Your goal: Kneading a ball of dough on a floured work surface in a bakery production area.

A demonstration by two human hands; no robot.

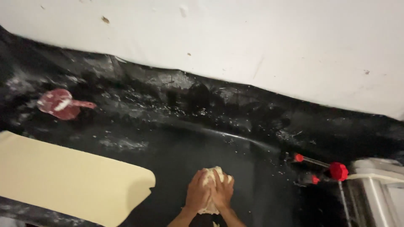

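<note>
A pale lump of dough [213, 175] lies on the black worktop [176, 155] near the bottom centre. My left hand [198, 193] and my right hand [223, 192] press side by side on it, fingers curled over the top of the lump. Only the dough's upper edge and a bit of its lower part show between and under the hands.
A wide flat sheet of cream dough [67, 178] lies at the lower left. A red scoop [61, 104] dusted with flour rests at the far left. A machine with red knobs [338, 171] stands at the right edge. White wall [252, 38] behind.
</note>
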